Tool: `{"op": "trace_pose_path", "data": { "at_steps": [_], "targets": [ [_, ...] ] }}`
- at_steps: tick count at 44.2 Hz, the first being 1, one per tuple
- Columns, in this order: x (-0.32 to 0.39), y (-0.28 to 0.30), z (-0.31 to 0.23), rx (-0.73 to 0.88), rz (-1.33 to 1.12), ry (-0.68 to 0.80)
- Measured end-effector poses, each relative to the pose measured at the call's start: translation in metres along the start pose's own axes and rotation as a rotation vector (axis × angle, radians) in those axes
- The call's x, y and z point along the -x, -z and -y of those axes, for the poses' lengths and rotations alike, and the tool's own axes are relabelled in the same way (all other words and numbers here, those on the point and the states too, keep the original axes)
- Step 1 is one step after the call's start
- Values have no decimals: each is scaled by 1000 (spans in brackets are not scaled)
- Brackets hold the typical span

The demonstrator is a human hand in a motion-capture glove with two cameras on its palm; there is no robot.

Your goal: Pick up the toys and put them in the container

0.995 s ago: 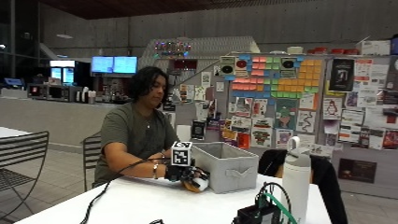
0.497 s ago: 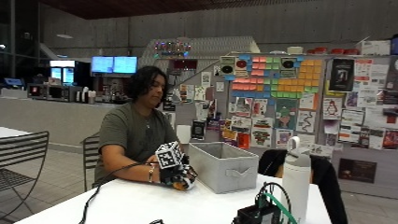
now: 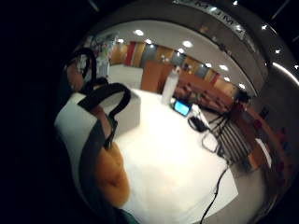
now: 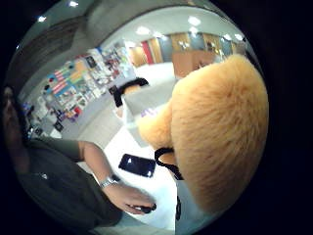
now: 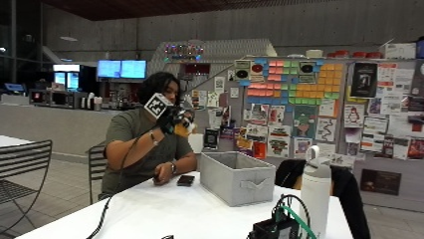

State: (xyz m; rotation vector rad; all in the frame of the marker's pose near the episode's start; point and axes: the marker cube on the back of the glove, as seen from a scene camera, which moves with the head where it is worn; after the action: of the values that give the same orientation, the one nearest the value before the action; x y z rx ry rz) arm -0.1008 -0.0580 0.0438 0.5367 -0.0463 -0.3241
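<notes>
A fuzzy orange plush toy [image 5: 181, 125] is gripped in the gloved right hand [image 5: 169, 118], the fingers curled round it, and is held raised in the air near the person's head, well above the white table [image 5: 185, 209]. The grey fabric container [image 5: 237, 177] stands on the table to the right of the hand, apart from the toy. The bare left hand [image 5: 163, 175] is rested on the table, just beside a black phone [image 5: 185, 180]. A white bottle [image 5: 315, 193] is seen at the near right.
</notes>
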Motion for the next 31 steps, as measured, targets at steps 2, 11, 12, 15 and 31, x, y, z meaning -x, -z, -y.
{"op": "trace_pose_path", "data": {
  "at_steps": [2, 11, 12, 15, 31],
  "targets": [
    [11, 10, 37, -73, 49, 4],
    [-12, -9, 169, -178, -37, -43],
    [-18, -15, 179, -170, -47, -70],
    [-30, -38, 200, -134, -79, -125],
    [-89, -129, 173, 472, -78, -210]
  ]
}}
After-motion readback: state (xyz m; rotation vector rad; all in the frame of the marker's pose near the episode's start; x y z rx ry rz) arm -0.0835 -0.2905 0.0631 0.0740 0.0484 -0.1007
